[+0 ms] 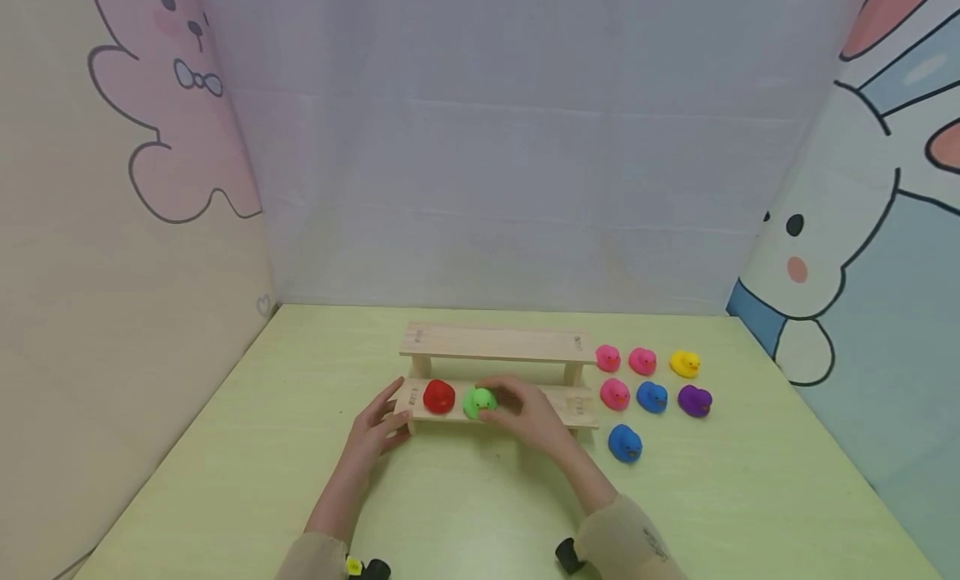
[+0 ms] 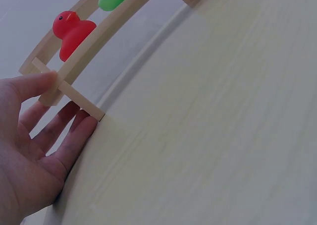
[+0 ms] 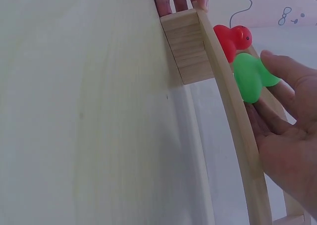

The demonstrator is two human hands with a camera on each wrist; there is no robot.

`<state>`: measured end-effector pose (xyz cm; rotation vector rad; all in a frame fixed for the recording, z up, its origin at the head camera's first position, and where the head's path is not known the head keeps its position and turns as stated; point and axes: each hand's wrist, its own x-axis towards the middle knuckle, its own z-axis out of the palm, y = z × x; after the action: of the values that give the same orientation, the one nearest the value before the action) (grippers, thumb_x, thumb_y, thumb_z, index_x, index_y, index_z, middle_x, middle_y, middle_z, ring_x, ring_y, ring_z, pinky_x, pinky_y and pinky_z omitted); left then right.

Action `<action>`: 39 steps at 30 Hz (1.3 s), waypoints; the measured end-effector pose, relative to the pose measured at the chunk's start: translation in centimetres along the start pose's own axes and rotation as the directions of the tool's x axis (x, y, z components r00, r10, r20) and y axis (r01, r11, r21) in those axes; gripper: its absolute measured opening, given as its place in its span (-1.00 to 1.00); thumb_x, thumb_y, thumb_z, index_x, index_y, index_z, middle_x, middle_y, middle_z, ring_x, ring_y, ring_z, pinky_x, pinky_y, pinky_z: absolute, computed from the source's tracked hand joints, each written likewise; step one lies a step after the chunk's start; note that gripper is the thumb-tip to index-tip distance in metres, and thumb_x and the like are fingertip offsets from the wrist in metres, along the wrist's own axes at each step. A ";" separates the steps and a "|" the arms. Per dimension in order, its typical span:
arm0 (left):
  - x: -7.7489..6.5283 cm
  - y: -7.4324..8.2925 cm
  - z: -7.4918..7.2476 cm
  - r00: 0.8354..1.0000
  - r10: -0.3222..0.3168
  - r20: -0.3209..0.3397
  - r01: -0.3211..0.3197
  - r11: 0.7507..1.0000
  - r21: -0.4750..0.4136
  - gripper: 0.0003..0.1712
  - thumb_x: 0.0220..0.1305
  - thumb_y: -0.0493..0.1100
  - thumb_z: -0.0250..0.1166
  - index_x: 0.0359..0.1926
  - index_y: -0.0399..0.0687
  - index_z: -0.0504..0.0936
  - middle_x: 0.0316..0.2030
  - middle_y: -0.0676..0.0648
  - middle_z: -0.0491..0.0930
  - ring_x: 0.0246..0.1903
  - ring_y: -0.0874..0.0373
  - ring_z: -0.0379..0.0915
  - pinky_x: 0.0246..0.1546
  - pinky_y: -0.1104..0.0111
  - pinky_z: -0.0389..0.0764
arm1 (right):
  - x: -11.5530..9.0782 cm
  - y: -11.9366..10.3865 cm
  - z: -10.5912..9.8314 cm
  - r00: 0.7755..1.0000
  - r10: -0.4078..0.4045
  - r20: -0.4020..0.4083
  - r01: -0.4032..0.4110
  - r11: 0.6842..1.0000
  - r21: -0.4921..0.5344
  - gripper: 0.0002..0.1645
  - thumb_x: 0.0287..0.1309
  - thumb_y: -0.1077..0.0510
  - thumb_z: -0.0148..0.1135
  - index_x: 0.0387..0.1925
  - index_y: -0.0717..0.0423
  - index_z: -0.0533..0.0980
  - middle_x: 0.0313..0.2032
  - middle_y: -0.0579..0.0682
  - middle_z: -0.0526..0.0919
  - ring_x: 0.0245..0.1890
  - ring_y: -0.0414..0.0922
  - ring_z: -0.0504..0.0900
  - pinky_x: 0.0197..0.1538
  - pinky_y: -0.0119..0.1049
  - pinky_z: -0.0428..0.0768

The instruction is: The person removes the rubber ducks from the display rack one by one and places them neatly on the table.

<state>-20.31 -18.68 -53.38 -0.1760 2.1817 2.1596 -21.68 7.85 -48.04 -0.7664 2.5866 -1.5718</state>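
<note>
A two-tier wooden shelf (image 1: 495, 342) stands on the table. My left hand (image 1: 369, 437) grips the left end of its lower plank, thumb at the plank edge and fingers beside the end support, as the left wrist view shows. On that plank sits a red rubber duck (image 1: 438, 397), near the left end. Just right of it, a green rubber duck (image 1: 477, 403) is pinched between the thumb and fingers of my right hand (image 1: 531, 417). In the right wrist view the green duck (image 3: 249, 79) is low over the plank, close beside the red duck (image 3: 229, 42).
Right of the shelf several rubber ducks lie on the table: pink (image 1: 615, 394), blue (image 1: 652, 397), yellow (image 1: 685, 363) and purple (image 1: 695, 401). Another blue duck (image 1: 625, 443) lies nearer the front. A pale curtain (image 1: 480, 188) hangs behind the table (image 1: 247, 463).
</note>
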 end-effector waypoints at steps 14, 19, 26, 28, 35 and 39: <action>-0.1 -0.1 -0.1 1.000 0.004 -0.006 -0.004 1.000 0.001 -0.32 0.38 -0.23 0.18 0.46 0.24 0.28 0.26 -0.25 0.43 0.02 0.11 0.56 0.07 0.19 0.66 | -3.0 -0.2 -3.5 0.999 0.048 0.006 -0.048 0.998 0.030 -0.49 0.17 0.05 0.38 0.17 -0.04 0.54 0.14 0.04 0.63 0.12 0.09 0.64 0.18 -0.13 0.61; -0.1 -0.1 -0.1 1.000 0.001 -0.004 -0.001 1.000 -0.007 -0.31 0.37 -0.24 0.18 0.46 0.25 0.28 0.26 -0.24 0.44 0.00 0.12 0.57 0.06 0.20 0.66 | -4.3 -0.5 -5.1 0.998 0.061 -0.021 -0.060 0.997 0.040 -0.49 0.17 0.04 0.38 0.16 -0.06 0.54 0.13 0.02 0.63 0.12 0.04 0.63 0.13 -0.37 0.63; -0.1 -0.1 -0.2 1.000 0.005 -0.005 -0.006 1.000 -0.013 -0.31 0.37 -0.23 0.19 0.47 0.23 0.27 0.25 -0.24 0.43 -0.03 0.14 0.57 0.03 0.23 0.67 | -6.3 -0.4 -7.4 0.994 0.067 -0.086 -0.066 0.998 0.018 -0.50 0.17 0.05 0.39 0.15 -0.11 0.52 0.13 -0.01 0.62 0.07 -0.31 0.60 0.09 -0.48 0.60; -0.1 -0.1 -0.2 1.000 0.005 -0.006 -0.005 1.000 -0.009 -0.31 0.37 -0.23 0.19 0.47 0.23 0.27 0.25 -0.24 0.43 -0.02 0.14 0.57 0.03 0.23 0.67 | -6.8 -0.1 -8.0 0.993 0.058 -0.104 -0.057 0.998 0.009 -0.49 0.18 0.08 0.38 0.17 -0.06 0.52 0.13 0.02 0.62 0.05 -0.40 0.59 0.09 -0.45 0.61; -0.1 0.1 -0.1 1.000 0.006 0.001 -0.006 1.000 -0.013 -0.31 0.38 -0.22 0.19 0.47 0.23 0.26 0.26 -0.24 0.43 -0.02 0.15 0.57 0.07 0.19 0.66 | -8.6 0.6 -10.5 0.988 0.030 -0.154 -0.036 0.999 -0.040 -0.51 0.23 0.16 0.32 0.19 0.08 0.50 0.15 0.15 0.59 0.02 -0.51 0.55 0.05 -0.46 0.63; 0.0 0.1 0.0 1.000 0.009 -0.001 -0.009 1.000 -0.007 -0.31 0.37 -0.21 0.20 0.47 0.22 0.27 0.25 -0.25 0.44 -0.03 0.14 0.58 0.04 0.20 0.67 | -9.9 0.8 -12.0 0.979 0.082 -0.187 -0.097 0.993 -0.070 -0.52 0.25 0.11 0.31 0.20 0.08 0.50 0.16 0.11 0.59 0.01 -0.51 0.52 0.03 -0.52 0.60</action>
<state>-20.28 -18.66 -53.25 -0.1683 2.1799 2.1725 -16.49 22.19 -45.13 -0.5220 2.7831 -1.5944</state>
